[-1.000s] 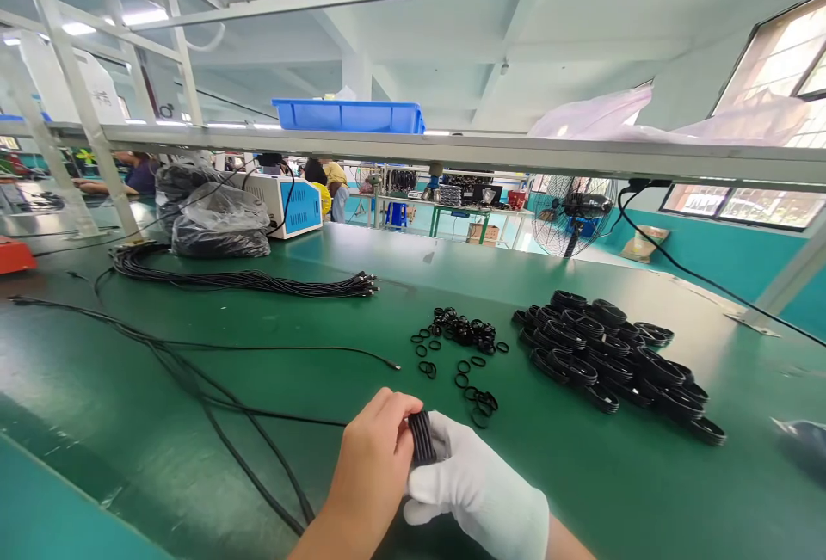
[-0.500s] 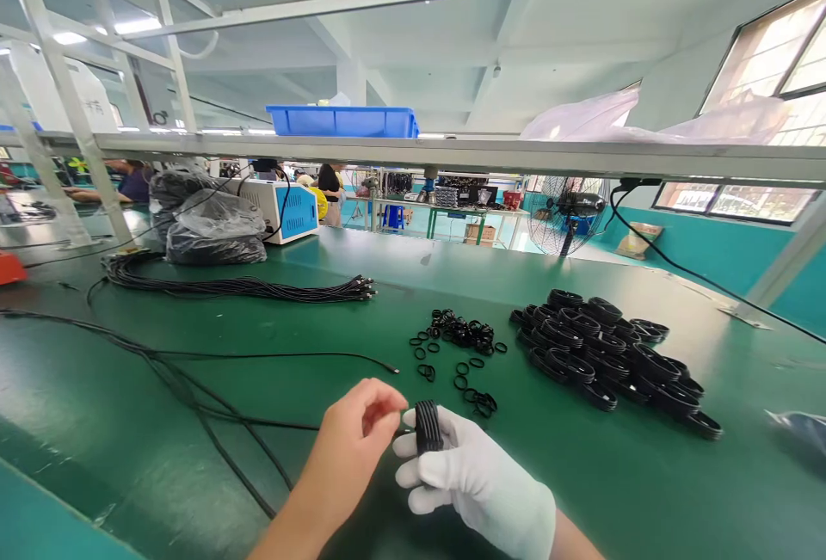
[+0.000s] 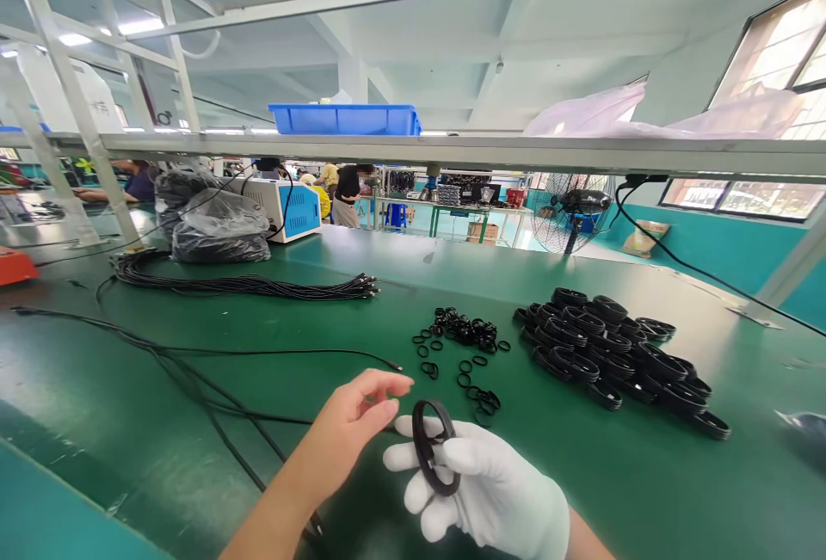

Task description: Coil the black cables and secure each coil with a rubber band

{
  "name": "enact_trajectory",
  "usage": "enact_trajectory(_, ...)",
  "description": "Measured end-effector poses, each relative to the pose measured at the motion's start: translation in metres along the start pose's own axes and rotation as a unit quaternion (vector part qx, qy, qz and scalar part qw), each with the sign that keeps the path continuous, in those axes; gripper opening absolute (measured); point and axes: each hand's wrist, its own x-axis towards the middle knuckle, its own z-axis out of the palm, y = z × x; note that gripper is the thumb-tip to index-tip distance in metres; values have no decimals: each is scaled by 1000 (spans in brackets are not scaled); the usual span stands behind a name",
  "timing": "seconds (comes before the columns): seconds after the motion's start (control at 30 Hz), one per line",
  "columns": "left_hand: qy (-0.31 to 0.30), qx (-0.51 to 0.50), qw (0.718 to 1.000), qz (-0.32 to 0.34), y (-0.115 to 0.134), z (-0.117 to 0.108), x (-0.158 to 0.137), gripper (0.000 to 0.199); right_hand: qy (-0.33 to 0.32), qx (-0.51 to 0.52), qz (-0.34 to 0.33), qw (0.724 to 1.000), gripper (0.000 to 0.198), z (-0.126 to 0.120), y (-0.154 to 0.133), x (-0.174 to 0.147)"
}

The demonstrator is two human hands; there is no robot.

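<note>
In front of me my right hand, in a white glove, grips a black coiled cable between thumb and fingers. The coil is turned so its oval loop shows. Just left of it is my bare left hand, thumb and fingers apart with nothing visible between them. A stretch of black cable runs across the table and passes behind the left hand. Beyond the hands lie several small black rings, some heaped and some loose. Another cable end rests just beyond my left fingers.
A pile of coiled black cables is on the right of the green table. Straight cables lie in a bundle at the left, near plastic bags and a blue-white machine. Overhead, a shelf carries a blue tray.
My right hand has turned the coil from edge-on to showing its loop. My left hand has drawn slightly left, its thumb and fingers further apart.
</note>
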Motion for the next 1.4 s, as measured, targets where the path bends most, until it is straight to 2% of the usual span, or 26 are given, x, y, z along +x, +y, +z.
enact_trajectory(0.1, -116, -95, 989, -3, -9, -6, 7, 35, -70, 34, 63, 995, 52, -3, 2, -1)
enact_trajectory(0.17, -138, -133, 981, 12, -15, -5, 10, 33, -68, 35, 76, 994, 53, -4, 4, 1)
enact_trajectory(0.33, -90, -77, 993, 5, -20, -2, 15, 24, 71, -33, -10, 997, 43, -2, 13, 9)
enact_trajectory(0.47, -53, 3, 998, -14, -17, 1, 14, 25, 169, -159, -27, 972, 50, 7, 13, 12)
enact_trajectory(0.53, -14, 13, 1000, -14, -15, 3, 13, 27, 195, -179, -29, 964, 52, 10, 11, 12)
enact_trajectory(0.63, 51, -9, 999, -14, -13, 5, 9, 29, 177, -138, -33, 974, 46, 11, 8, 10)
enact_trajectory(0.7, 54, 6, 999, 0, -12, 6, 6, 30, 147, -109, -38, 982, 40, 10, 8, 9)
enact_trajectory(0.8, 34, 61, 996, 57, -12, 11, 4, 32, 88, -91, -33, 991, 33, 7, 12, 8)
enact_trajectory(0.9, 75, 88, 988, 106, -16, 20, 6, 25, 60, -104, -21, 993, 38, 6, 15, 9)
enact_trajectory(1.0, 117, 118, 978, 129, -21, 26, 8, 26, 70, -126, -14, 989, 51, 8, 14, 10)
enact_trajectory(1.13, 84, 132, 979, 127, -28, 21, 8, 34, 164, -163, -18, 973, 51, 15, 5, 10)
enact_trajectory(1.2, 96, 137, 981, 99, -35, 14, 10, 36, 233, -207, -60, 948, 45, 16, -5, 10)
enact_trajectory(1.23, 116, 145, 980, 78, -39, 11, 11, 36, 273, -242, -84, 927, 43, 14, -12, 11)
enact_trajectory(1.3, 164, 161, 973, 38, -49, 4, 14, 36, 366, -325, -117, 864, 44, 4, -30, 9)
enact_trajectory(1.4, 207, 190, 960, -3, -60, 0, 17, 37, 476, -407, -131, 768, 49, -26, -65, -6)
